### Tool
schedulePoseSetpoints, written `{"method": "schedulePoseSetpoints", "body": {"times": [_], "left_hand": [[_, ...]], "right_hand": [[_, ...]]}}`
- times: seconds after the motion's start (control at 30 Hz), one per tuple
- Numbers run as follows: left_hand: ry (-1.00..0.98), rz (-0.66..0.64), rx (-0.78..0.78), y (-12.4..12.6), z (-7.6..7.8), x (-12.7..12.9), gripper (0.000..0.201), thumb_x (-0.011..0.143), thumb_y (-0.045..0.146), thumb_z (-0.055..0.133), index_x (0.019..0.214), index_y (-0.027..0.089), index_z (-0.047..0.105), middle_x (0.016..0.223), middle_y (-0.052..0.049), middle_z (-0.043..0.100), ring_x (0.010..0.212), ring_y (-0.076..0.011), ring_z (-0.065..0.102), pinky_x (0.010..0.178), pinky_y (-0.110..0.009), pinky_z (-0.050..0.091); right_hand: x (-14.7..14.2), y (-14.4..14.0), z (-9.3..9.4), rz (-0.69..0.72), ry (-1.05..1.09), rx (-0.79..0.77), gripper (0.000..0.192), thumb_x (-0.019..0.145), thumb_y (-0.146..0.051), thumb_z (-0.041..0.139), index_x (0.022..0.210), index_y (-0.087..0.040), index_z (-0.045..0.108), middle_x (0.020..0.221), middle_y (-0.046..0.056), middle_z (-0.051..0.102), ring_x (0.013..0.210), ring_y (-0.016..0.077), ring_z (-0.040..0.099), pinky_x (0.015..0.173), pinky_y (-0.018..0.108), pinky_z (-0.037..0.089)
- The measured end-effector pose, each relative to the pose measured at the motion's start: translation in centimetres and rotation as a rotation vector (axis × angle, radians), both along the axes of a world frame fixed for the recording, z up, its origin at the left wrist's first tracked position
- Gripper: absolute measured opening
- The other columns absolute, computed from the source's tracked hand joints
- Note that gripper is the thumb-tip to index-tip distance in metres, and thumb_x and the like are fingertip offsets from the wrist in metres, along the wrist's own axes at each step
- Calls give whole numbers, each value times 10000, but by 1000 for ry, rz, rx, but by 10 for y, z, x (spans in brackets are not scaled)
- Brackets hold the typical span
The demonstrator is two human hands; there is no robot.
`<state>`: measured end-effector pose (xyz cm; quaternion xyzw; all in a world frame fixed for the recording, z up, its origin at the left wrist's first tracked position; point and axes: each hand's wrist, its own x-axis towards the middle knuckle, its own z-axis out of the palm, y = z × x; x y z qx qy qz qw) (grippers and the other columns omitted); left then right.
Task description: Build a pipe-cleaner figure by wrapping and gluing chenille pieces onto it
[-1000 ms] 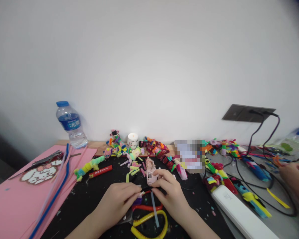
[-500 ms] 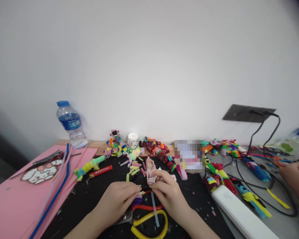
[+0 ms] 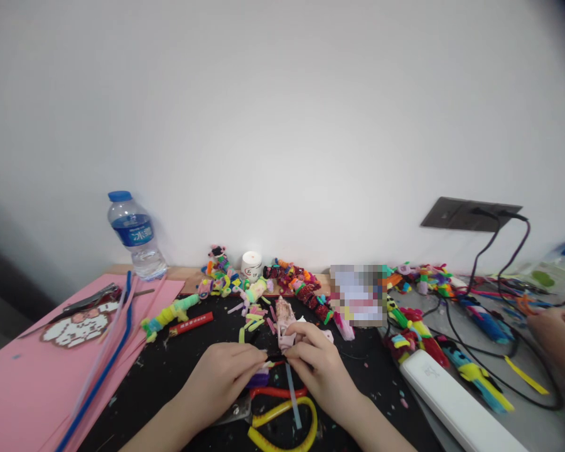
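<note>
Pinching a short black fuzzy pipe-cleaner piece point(image 3: 277, 359) between them, the left hand point(image 3: 221, 380) and right hand point(image 3: 319, 370) meet fingertip to fingertip over the black mat. Grip looks slight (only fingertips), so the piece could slip and vanish among the cut scraps beneath. Just beyond the right hand's knuckles, the pink glue gun point(image 3: 286, 325) could get knocked over.

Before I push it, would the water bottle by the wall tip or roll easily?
The water bottle stands upright, tall and narrow, so a push near its blue cap would probably tip it. Being round, it would likely roll afterwards. How full it is cannot be judged.
</note>
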<state>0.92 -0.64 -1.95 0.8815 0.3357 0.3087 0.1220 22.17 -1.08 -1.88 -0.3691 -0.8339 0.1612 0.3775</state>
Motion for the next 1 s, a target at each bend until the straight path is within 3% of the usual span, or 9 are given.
{"method": "schedulePoseSetpoints", "body": {"times": [0.47, 1.0], "left_hand": [[-14, 9, -16, -1, 0, 0, 224, 902, 227, 420, 883, 198, 641, 829, -21, 697, 722, -147, 648, 660, -211, 490], [-2, 15, 3, -2, 1, 1, 210, 891, 194, 430, 900, 201, 640, 837, -22, 699, 726, -151, 650, 666, -218, 491]], "right_hand": [[0, 2, 2, -78, 56, -25, 161, 733, -43, 577, 794, -187, 613, 1026, 76, 560, 888, 181, 560, 781, 302, 461], [-1, 1, 5, -58, 37, 49, 178, 779, -46, 530, 778, -193, 631, 1019, 75, 557, 777, 152, 555, 672, 275, 471]]}}
